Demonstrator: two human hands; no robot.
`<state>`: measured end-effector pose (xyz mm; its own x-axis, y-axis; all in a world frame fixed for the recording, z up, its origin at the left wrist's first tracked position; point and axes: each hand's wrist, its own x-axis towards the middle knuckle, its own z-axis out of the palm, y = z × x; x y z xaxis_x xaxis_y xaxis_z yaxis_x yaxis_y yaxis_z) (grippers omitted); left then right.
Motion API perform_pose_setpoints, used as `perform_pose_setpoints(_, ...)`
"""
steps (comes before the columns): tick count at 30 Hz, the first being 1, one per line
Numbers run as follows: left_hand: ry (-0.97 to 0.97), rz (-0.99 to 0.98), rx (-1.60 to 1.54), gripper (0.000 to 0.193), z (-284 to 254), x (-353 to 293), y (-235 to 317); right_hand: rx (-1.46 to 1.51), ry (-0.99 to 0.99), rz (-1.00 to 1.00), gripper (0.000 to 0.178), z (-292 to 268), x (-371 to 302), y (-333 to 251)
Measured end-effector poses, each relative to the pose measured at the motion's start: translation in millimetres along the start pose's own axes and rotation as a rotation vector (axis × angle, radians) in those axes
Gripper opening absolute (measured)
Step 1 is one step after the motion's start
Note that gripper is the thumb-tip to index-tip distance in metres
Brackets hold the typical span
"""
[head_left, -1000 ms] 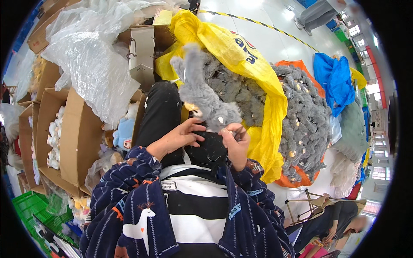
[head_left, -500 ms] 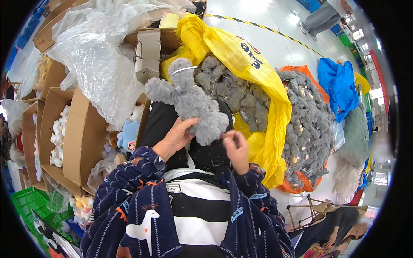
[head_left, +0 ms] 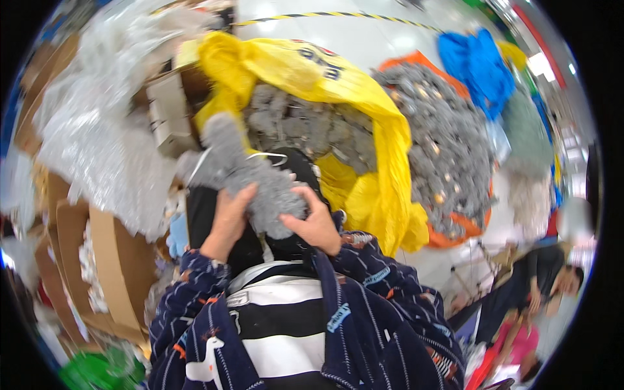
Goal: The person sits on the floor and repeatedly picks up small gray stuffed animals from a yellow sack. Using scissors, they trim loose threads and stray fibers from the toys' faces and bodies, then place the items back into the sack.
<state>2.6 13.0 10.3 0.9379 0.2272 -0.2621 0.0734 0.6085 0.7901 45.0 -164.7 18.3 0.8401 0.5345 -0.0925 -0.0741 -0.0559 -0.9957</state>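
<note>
Plush toy (head_left: 260,188), shaggy and grey, lies slantwise left of the frame's centre, above the person's lap, its two long limbs pointing to the upper left. Left hand (head_left: 229,220) grips its left flank, thumb on the fur; right hand (head_left: 316,224) holds the lower right end between thumb and fingers. Two thin white bands show: one band (head_left: 198,167) across the left limb, one loop (head_left: 272,156) standing out beside the body. The toy's face is not in sight, and blur hides finer detail.

As I judge it, the likeliest trouble is the loop snagging on a finger or being tugged loose, since it stands free near the right hand. Deep, slippery pile could also let the toy twist if either thumb eased off, and loose fluff might cling to the black trousers (head_left: 205,218) below.

Just right of the knees, the yellow sack (head_left: 393,130) gapes, its rim curving round grey fluffy pieces (head_left: 312,123); beyond it, an orange sack (head_left: 416,59) bulges. Cardboard boxes (head_left: 120,266) and clear plastic sheeting (head_left: 97,136) crowd the left. Elbow room looks best straight above the lap; pale floor (head_left: 390,32) shows only beyond the sacks, at upper centre.
</note>
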Motion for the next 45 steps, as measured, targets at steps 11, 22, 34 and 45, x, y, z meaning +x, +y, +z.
perform_pose_setpoints(11, 0.05, -0.205, 0.219, 0.04, 12.2, 31.7, 17.6, 0.394, 0.155, 0.184, 0.039, -51.2, 9.6, -12.7)
perform_pose_setpoints(22, -0.056, -0.197, 0.298, 0.025, 9.6, 52.0, 26.6, 0.406, 0.848, -0.212, 0.027, -204.0, 72.2, -37.3)
perform_pose_setpoints(34, -0.184, -0.325, 0.486, 0.024, 13.1, 60.7, 11.8, -0.484, 0.147, 0.366, 0.028, -114.0, 135.3, 278.8)
perform_pose_setpoints(45, -0.235, -0.409, 0.634, 0.025, 11.7, 70.2, 22.5, -0.669, -0.529, 0.481, 0.035, -56.3, 123.0, 352.4)
